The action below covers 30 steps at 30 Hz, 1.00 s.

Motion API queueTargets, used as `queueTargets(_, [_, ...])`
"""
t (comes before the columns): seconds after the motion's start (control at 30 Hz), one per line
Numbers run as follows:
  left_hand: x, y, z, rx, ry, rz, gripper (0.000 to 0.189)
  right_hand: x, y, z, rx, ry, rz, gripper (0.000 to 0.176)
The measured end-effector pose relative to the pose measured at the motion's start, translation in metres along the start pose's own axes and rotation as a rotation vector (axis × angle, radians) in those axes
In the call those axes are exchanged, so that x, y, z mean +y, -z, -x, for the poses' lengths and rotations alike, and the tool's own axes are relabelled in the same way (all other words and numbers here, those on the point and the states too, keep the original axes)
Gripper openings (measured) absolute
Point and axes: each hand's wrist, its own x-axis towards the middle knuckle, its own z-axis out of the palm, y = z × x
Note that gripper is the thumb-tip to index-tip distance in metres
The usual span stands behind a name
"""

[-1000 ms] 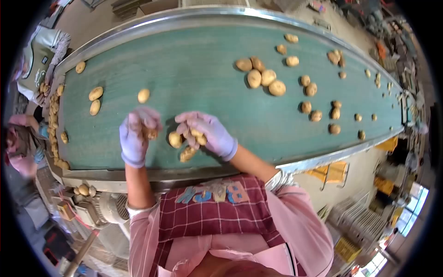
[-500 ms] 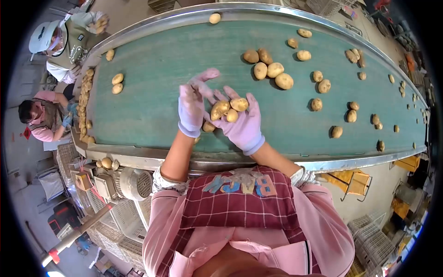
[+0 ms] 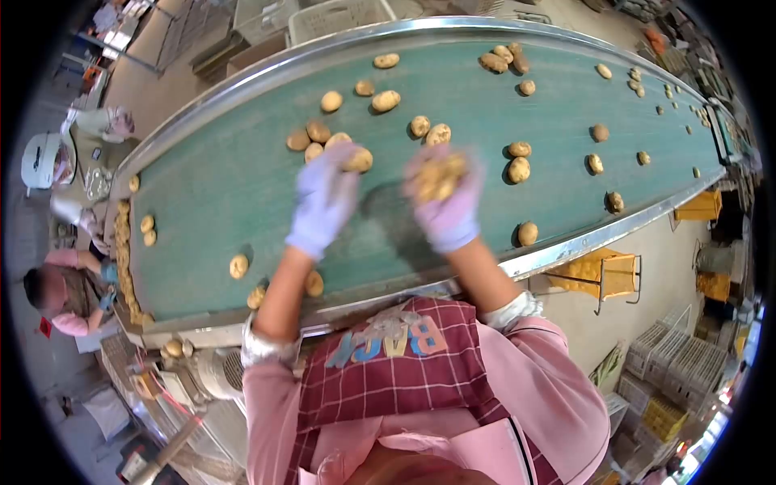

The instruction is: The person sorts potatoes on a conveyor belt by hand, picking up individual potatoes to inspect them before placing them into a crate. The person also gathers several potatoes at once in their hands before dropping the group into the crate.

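My left hand [image 3: 323, 202], in a pale lilac glove, is at a cluster of potatoes on the green conveyor belt [image 3: 218, 186]. Its blurred fingers close around the left side of one potato [image 3: 358, 160]; part of the grip is hidden. Other potatoes [image 3: 318, 129] of the cluster lie just beyond those fingers. To the right, my right hand [image 3: 449, 206], gloved alike, is raised over the belt with several potatoes [image 3: 438, 176] held in its palm and curled fingers. Motion blurs that handful, and a shadow falls on the belt between both hands.
Scattered potatoes [image 3: 519, 170] lie along the belt, with more lined up at its left end [image 3: 123, 250]. A metal rim [image 3: 566, 252] borders the belt. Two people [image 3: 69, 291] stand at the left. Yellow crates [image 3: 606, 273] and a motor [image 3: 222, 372] are below the near edge.
My hands have moved apart: the left reaches up to the potato cluster, the right carries its potatoes to the right. The loose potatoes appear farther left, and the view has shifted.
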Motion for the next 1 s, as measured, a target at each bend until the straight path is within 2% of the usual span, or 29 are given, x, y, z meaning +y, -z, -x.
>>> queueTargets(0.07, [0.036,-0.05,-0.019,-0.105,-0.099,-0.09,0.036,-0.061,0.001,-0.012,-0.004,0.206,0.052,0.039])
queueTargets(0.1, [0.037,-0.085,-0.025,-0.24,-0.16,-0.094,0.031,-0.081,0.006,-0.019,0.02,0.302,0.051,0.04])
queueTargets(0.13, [0.035,-0.117,-0.023,-0.39,-0.188,-0.289,0.027,-0.086,0.004,-0.021,0.012,0.3,0.069,0.041])
queueTargets(0.17, [0.033,-0.128,-0.027,-0.347,-0.223,-0.418,0.023,-0.091,0.0,-0.018,0.0,0.303,0.086,0.042])
queueTargets(0.23, [0.017,-0.125,-0.052,-0.502,0.149,-0.201,0.019,-0.093,-0.001,-0.017,-0.022,0.295,0.156,0.045])
queueTargets(0.3, [0.005,-0.072,-0.066,-0.223,0.595,0.276,0.026,-0.088,0.014,-0.024,-0.026,0.228,0.212,0.046])
queueTargets(0.37, [-0.015,-0.037,-0.106,-0.093,0.79,0.205,0.034,-0.087,0.024,-0.034,-0.006,0.107,0.152,0.047])
queueTargets(0.43, [-0.019,-0.023,-0.151,-0.054,0.517,-0.258,0.026,-0.087,0.024,-0.033,0.006,0.035,0.201,0.047])
queueTargets(0.47, [-0.042,-0.035,-0.167,-0.034,0.316,-0.393,0.024,-0.09,0.031,-0.035,-0.09,0.006,0.218,0.049])
queueTargets(0.5, [-0.063,-0.046,-0.179,-0.013,0.117,-0.521,0.024,-0.094,0.031,-0.034,-0.073,-0.026,0.218,0.05])
queueTargets(0.57, [-0.08,-0.059,-0.201,-0.584,0.349,-0.852,0.03,-0.1,0.026,-0.033,-0.052,-0.089,0.227,0.051])
queueTargets(0.6, [-0.081,-0.063,-0.201,-0.532,0.404,-0.802,0.031,-0.107,0.029,-0.035,-0.132,-0.145,0.19,0.057])
queueTargets(0.7, [-0.079,-0.071,-0.206,-0.446,0.463,-0.676,0.034,-0.13,0.029,-0.029,-0.082,-0.209,0.209,0.065])
queueTargets(0.73, [-0.056,-0.07,-0.198,-0.247,0.38,-0.549,0.033,-0.137,0.032,-0.029,-0.109,-0.251,0.185,0.071])
queueTargets(0.8, [0.004,-0.076,-0.177,-0.006,0.178,-0.263,0.033,-0.143,0.023,-0.027,-0.06,-0.26,0.174,0.072])
queueTargets(0.83, [0.049,-0.081,-0.165,-0.049,0.198,-0.064,0.034,-0.144,0.017,-0.025,-0.032,-0.279,0.168,0.073])
queueTargets(0.87, [0.067,-0.093,-0.151,-0.187,0.202,0.1,0.036,-0.145,0.011,-0.025,-0.043,-0.298,0.181,0.072])
queueTargets(0.9, [0.079,-0.102,-0.141,-0.269,0.038,0.085,0.034,-0.147,0.013,-0.025,-0.091,-0.338,0.133,0.07])
queueTargets(0.97, [0.058,-0.11,-0.133,-0.071,0.277,0.271,0.031,-0.158,0.021,-0.026,-0.183,-0.42,0.048,0.068])
queueTargets(1.0, [0.033,-0.101,-0.134,-0.046,0.239,-0.068,0.03,-0.161,0.026,-0.024,-0.197,-0.423,-0.029,0.065])
